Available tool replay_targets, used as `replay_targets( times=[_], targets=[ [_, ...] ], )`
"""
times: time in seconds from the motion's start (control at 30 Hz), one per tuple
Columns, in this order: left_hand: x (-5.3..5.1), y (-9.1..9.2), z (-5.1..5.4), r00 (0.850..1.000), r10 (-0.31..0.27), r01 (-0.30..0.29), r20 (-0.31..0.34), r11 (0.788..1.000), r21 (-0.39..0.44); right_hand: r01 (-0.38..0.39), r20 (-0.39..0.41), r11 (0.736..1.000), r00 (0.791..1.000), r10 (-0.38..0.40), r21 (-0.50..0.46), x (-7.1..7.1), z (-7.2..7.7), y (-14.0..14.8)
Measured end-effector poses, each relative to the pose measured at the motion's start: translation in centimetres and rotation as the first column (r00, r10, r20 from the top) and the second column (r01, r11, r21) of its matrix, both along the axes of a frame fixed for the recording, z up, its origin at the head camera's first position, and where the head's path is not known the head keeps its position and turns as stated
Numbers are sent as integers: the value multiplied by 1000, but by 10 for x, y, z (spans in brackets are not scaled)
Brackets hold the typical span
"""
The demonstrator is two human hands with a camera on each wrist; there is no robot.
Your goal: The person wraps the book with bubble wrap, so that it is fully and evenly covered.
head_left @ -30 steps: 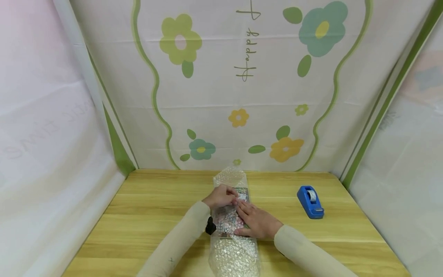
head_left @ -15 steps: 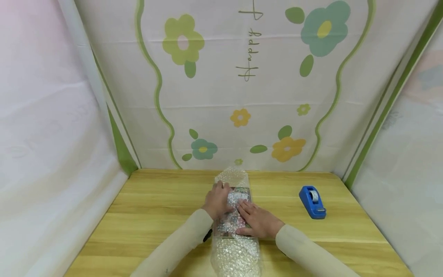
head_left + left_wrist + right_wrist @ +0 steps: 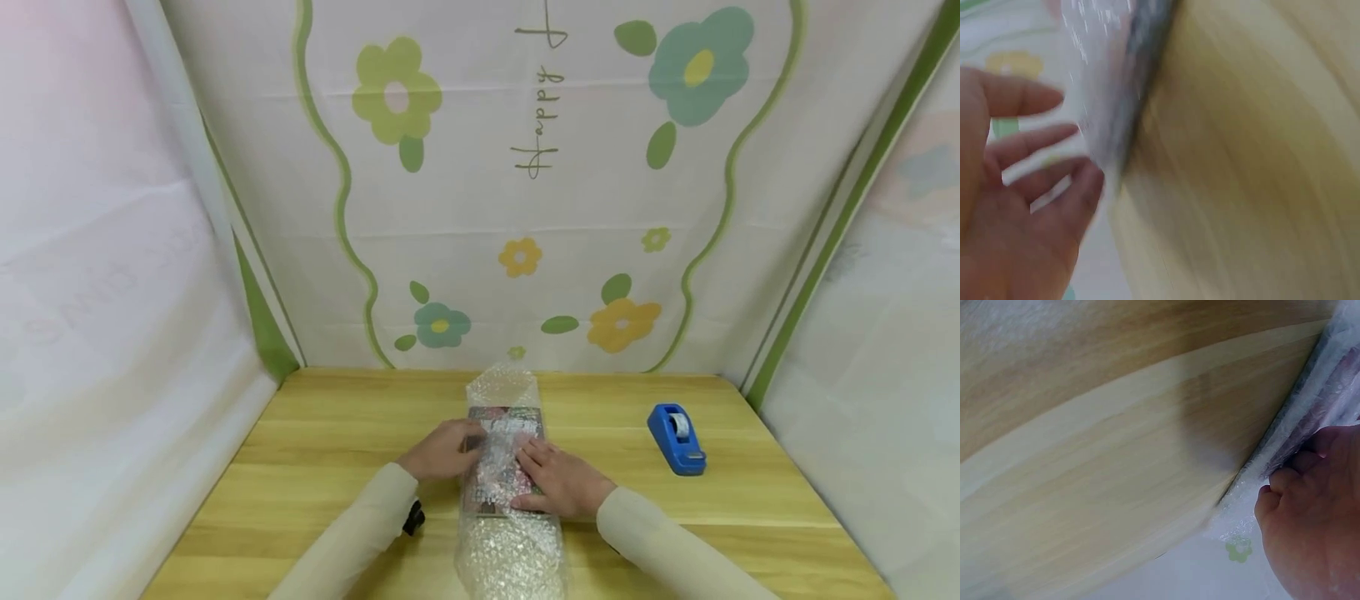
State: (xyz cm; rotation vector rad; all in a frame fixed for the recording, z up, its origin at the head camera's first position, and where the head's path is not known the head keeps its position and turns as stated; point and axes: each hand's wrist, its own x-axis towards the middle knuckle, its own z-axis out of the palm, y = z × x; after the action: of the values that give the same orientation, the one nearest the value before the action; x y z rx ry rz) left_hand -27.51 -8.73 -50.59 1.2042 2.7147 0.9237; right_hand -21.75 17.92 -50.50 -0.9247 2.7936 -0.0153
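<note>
Head view shows two hands over a flat, patterned rectangle (image 3: 487,495) sheathed in clear bubble wrap (image 3: 510,554), which lies lengthwise on the wood-grain surface (image 3: 337,446), midway across it. The wrap runs past the rectangle at both the far and near ends; the far end reaches the cloth backdrop (image 3: 450,200) with printed flowers. The left hand (image 3: 441,450) is at the left long edge, its fingers parted and loosely bent; the left wrist view is blurred, so whether the fingertips touch the wrap cannot be told. The right hand (image 3: 566,483) rests on the right side of the wrapped rectangle, fingers extended across the top and thumb set apart, nearer the viewer. Between the two hands a strip of the pattern shows through the wrap. A blue tape dispenser (image 3: 677,439) with a white roll (image 3: 679,425) stands well apart on the right. Pale sleeves (image 3: 675,542) cover both arms, and a small black object (image 3: 413,518) sits by the left wrist.
</note>
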Motion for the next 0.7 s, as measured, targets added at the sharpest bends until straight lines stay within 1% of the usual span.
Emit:
replay_targets(
  times=[0.07, 0.1, 0.17, 0.23, 0.33, 0.43, 0.57, 0.63, 0.7],
  targets=[
    [-2, -10, 0, 997, -57, 59, 46, 998, -27, 3, -1, 1000, 1000, -3, 3, -1, 1, 0],
    [-2, -13, -2, 996, -69, 71, 56, 996, -46, 3, -1, 1000, 1000, -3, 3, -1, 1, 0],
    [-2, -19, -5, 995, -60, 68, 84, 993, -98, 0, 4, 1000, 1000, 0, 3, -2, 1, -1],
    [0, -21, -8, 995, -34, 47, 92, 988, -145, -5, 7, 1000, 1000, 5, -1, -2, 1, -2],
    [4, -21, -11, 995, -1, 19, 96, 982, -185, -13, 6, 1000, 1000, 13, -1, -2, 1, -3],
    [7, -19, -9, 997, 6, 10, 80, 979, -202, -14, -2, 1000, 1000, 14, 9, -3, 0, -4],
    [11, -15, -5, 999, 3, 5, 34, 969, -247, -14, -6, 1000, 1000, 14, 11, -4, -1, -2],
    [13, -11, -3, 1000, 2, -2, 2, 958, -285, -17, -1, 1000, 1000, 17, 2, -4, -1, 0],
    [16, -7, 0, 999, -3, -10, -36, 942, -336, -13, 5, 1000, 1000, 13, -9, -4, -1, 2]
  ],
)
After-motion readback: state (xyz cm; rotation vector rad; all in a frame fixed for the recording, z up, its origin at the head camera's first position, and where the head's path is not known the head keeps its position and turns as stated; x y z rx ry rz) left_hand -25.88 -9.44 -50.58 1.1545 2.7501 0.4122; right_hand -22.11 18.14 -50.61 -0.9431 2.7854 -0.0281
